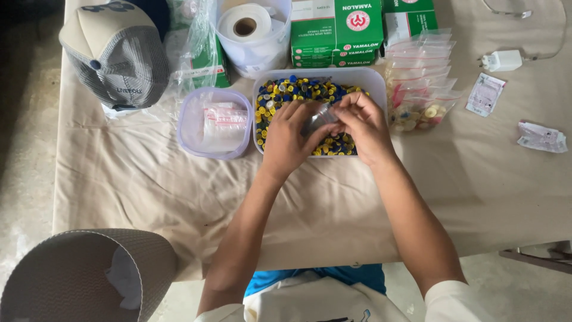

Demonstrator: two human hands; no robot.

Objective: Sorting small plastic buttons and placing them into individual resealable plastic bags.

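Note:
A clear rectangular tub (378, 83) holds several small blue and yellow caps (292, 89). Both my hands hover over the tub's front half. My left hand (287, 138) and my right hand (362, 124) together pinch a small clear plastic bag (320, 117) between their fingertips. What the bag holds is too small to tell.
Left of the tub sits a smaller clear box (186, 125) with empty little bags. A stack of filled zip bags (420, 83) lies to its right. Green cartons (336, 30), a paper roll in a pail (247, 27), a grey cap (119, 56), a white charger (503, 59) and loose wrappers (541, 137) lie around.

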